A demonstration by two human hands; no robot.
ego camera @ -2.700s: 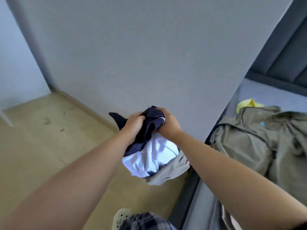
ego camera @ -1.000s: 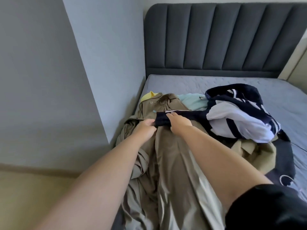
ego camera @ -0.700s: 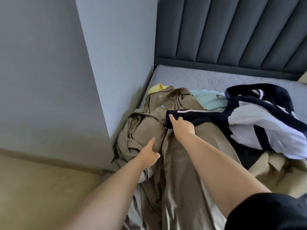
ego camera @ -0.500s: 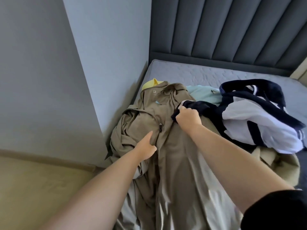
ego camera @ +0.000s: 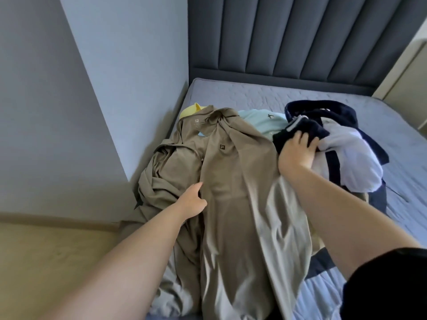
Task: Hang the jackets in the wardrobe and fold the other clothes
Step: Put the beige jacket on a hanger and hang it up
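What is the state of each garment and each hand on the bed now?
khaki jacket: unfolded, spread over the bed.
navy and white jacket: bunched, gripped at a dark part.
light blue garment: partly covered.
yellow garment: mostly hidden.
left hand: resting on khaki jacket.
right hand: gripping.

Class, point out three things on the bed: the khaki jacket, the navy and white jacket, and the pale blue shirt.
khaki jacket (ego camera: 233, 181), head view, on its front panel.
navy and white jacket (ego camera: 351, 162), head view, on its white panel.
pale blue shirt (ego camera: 261, 120), head view, near its small logo.

Yellow garment (ego camera: 190, 110) and pale blue garment (ego camera: 263, 121) mostly buried under khaki jacket (ego camera: 231, 181), perhaps shirts.
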